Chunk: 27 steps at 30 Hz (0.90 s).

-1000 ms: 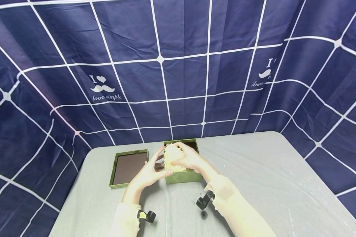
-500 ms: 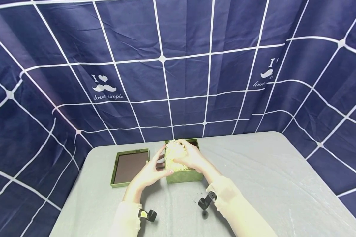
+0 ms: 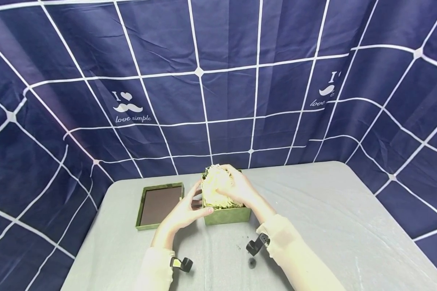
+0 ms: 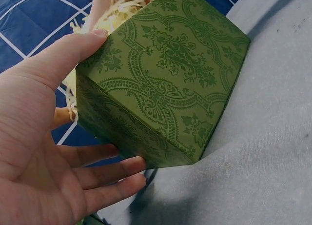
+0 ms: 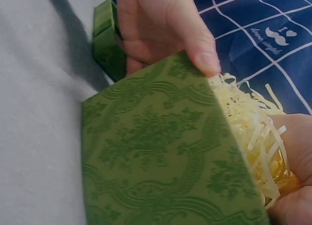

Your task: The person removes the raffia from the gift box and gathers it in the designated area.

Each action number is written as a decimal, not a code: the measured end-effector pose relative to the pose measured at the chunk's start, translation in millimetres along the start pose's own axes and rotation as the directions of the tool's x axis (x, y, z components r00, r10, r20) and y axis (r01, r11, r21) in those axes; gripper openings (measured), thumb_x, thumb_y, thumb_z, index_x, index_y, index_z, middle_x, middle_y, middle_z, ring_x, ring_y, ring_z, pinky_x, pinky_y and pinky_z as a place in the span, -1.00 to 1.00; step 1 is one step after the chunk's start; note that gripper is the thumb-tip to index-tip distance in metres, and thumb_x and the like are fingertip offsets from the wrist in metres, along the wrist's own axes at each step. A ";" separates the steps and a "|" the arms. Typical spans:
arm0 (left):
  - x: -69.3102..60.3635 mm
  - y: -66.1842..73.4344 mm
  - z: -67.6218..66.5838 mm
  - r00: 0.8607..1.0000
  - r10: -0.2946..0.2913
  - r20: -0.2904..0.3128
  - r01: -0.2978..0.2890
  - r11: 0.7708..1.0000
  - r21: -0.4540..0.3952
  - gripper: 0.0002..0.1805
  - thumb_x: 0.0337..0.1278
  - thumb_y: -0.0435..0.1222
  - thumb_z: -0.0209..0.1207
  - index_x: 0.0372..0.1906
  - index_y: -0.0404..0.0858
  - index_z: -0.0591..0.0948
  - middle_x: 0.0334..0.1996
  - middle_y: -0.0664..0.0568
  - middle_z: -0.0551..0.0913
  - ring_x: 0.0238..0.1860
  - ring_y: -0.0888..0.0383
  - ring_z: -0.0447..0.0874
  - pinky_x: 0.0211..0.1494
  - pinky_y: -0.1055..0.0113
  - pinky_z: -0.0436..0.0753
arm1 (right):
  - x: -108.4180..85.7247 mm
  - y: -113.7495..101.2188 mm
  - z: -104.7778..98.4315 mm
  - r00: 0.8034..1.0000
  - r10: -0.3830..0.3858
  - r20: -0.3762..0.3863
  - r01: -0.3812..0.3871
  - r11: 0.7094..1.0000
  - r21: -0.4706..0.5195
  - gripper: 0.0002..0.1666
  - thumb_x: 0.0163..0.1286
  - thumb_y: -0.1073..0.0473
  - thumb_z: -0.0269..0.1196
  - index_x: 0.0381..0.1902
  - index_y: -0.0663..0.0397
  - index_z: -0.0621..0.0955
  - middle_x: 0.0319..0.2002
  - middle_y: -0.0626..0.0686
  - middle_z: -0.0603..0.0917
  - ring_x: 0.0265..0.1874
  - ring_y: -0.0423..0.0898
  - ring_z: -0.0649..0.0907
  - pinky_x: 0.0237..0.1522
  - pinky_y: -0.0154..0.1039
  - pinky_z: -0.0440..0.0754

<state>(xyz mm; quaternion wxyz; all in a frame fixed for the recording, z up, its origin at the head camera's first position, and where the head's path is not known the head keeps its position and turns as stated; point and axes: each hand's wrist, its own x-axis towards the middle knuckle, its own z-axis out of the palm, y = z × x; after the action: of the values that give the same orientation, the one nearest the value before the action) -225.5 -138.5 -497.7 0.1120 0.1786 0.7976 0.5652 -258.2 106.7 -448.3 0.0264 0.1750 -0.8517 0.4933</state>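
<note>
A green patterned box (image 3: 227,217) stands upright on the table, full of pale yellow shredded paper (image 3: 215,190). My left hand (image 3: 182,212) holds the box at its left front corner; in the left wrist view the thumb lies on the top edge and the fingers touch the side wall. From the right, my right hand (image 3: 239,190) grips a clump of the shredded paper, which bulges above the rim. The right wrist view shows the strands (image 5: 248,117) beside that hand's fingers. Whatever lies under the paper is hidden.
Left of the box lies a shallow green lid (image 3: 161,205) with its brown inside facing up. Both stand on a grey cloth-covered table (image 3: 313,226). A dark blue curtain (image 3: 225,101) with white lines hangs behind and at the sides.
My right hand has risen slightly and shifted right, pulling up the shredded paper, which now bulges higher and wider over the box. The left hand stays on the box.
</note>
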 end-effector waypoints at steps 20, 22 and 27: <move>-0.1 2.6 2.7 1.000 -0.025 0.001 0.025 0.999 0.023 0.19 0.26 -0.03 0.56 0.81 0.24 0.04 0.65 -0.29 0.29 0.46 -0.32 0.52 0.45 -0.21 0.57 | -0.9 -11.6 -46.3 0.993 -0.009 -0.122 0.012 1.000 0.022 -0.16 0.23 0.15 0.59 0.48 -0.02 0.59 0.38 0.12 0.69 0.37 0.17 0.62 0.46 0.22 0.49; -1.2 3.3 2.1 1.000 -0.021 -0.003 0.021 1.000 0.022 0.19 0.26 -0.04 0.56 0.81 0.21 0.04 0.65 -0.31 0.29 0.46 -0.32 0.52 0.46 -0.21 0.56 | -0.3 -14.7 -50.7 0.992 -0.001 -0.129 0.004 1.000 0.017 -0.13 0.22 0.15 0.59 0.50 -0.07 0.58 0.39 0.09 0.68 0.39 0.16 0.61 0.47 0.22 0.47; -3.7 5.2 0.6 1.000 -0.023 -0.018 0.023 1.000 0.021 0.19 0.26 -0.06 0.56 0.81 0.17 0.06 0.64 -0.31 0.30 0.46 -0.31 0.53 0.47 -0.21 0.56 | -0.8 -24.9 -60.2 0.990 0.024 -0.141 -0.019 0.999 0.041 -0.11 0.23 0.15 0.60 0.52 -0.10 0.57 0.41 0.10 0.66 0.36 0.15 0.59 0.43 0.21 0.50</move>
<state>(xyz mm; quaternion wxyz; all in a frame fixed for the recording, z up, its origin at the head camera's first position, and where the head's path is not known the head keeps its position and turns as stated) -221.1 -137.9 -493.1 0.1095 0.1657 0.8065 0.5570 -257.1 146.8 -397.0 0.0781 0.1307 -0.8397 0.5213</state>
